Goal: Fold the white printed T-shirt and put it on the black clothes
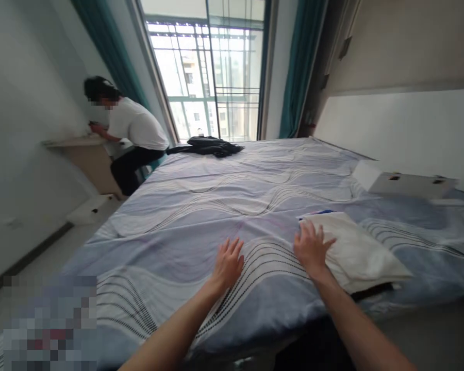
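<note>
My left hand [228, 263] lies flat on the blue and white patterned bedspread [216, 206], fingers spread and holding nothing. My right hand [311, 247] rests open with its fingers stretched onto the near edge of a white folded cloth [359, 252] that lies on the bed's right side. A bit of blue shows at the cloth's far edge.
A dark garment [211, 146] lies at the far end of the bed near the window [209, 67]. Another person in a white shirt [133, 129] leans over a small shelf [73, 141] at the left wall. A white box [410, 183] sits on the bed's right side.
</note>
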Action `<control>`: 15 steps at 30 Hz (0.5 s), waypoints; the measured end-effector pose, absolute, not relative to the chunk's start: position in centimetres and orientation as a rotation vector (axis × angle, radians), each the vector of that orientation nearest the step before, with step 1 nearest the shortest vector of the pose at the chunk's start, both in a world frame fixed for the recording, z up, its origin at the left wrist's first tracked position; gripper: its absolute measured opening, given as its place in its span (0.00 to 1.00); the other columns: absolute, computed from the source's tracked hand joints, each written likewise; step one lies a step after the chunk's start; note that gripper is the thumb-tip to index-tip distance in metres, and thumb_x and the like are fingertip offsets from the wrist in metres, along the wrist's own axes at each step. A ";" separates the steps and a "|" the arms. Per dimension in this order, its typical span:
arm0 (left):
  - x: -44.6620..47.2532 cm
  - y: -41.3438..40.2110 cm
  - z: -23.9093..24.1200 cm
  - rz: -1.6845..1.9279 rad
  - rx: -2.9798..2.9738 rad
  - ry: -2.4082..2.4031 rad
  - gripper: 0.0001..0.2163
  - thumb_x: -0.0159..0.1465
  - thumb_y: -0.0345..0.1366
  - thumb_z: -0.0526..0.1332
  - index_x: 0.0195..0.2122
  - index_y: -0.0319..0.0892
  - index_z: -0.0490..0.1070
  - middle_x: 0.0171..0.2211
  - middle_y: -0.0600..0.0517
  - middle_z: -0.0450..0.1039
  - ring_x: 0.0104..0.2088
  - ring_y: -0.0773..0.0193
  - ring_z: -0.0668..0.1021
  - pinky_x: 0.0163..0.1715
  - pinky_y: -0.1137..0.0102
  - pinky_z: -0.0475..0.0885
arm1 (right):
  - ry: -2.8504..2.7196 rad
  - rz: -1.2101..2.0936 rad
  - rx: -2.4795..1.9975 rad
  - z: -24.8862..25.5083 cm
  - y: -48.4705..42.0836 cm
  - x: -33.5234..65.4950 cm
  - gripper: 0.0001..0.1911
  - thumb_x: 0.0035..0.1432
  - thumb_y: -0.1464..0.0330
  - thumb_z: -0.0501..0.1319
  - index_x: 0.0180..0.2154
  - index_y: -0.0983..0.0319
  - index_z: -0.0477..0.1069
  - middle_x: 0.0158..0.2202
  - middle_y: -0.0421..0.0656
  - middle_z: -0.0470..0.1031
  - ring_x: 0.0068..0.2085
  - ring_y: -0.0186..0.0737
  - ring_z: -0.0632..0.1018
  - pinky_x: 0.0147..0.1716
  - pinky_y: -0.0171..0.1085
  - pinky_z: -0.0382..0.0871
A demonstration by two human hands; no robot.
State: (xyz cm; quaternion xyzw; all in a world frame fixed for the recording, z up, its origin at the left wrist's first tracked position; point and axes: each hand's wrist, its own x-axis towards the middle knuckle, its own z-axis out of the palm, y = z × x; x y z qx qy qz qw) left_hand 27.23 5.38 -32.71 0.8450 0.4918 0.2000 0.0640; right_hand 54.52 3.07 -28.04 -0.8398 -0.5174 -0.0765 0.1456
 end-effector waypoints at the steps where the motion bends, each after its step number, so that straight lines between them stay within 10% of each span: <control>1: 25.7 4.8 -32.9 0.550 2.535 1.531 0.25 0.70 0.35 0.52 0.68 0.43 0.63 0.71 0.45 0.59 0.71 0.44 0.58 0.66 0.44 0.61 | -1.666 -0.184 -2.273 -28.5 3.2 50.2 0.28 0.72 0.62 0.44 0.68 0.59 0.63 0.73 0.50 0.53 0.73 0.62 0.50 0.65 0.72 0.43; 9: 14.4 -2.6 -33.1 0.293 2.508 1.585 0.28 0.70 0.47 0.54 0.70 0.49 0.59 0.73 0.47 0.53 0.72 0.48 0.56 0.70 0.47 0.55 | -2.292 0.183 -1.962 -34.2 -0.1 32.8 0.30 0.73 0.55 0.45 0.72 0.51 0.52 0.76 0.41 0.45 0.74 0.54 0.47 0.69 0.64 0.37; 15: -2.5 -6.1 -28.4 0.588 2.072 2.185 0.20 0.65 0.42 0.55 0.55 0.44 0.76 0.56 0.44 0.76 0.60 0.52 0.74 0.66 0.59 0.64 | -2.300 0.149 -2.022 -34.5 0.0 34.4 0.31 0.73 0.55 0.44 0.73 0.52 0.49 0.76 0.40 0.43 0.74 0.50 0.47 0.70 0.59 0.37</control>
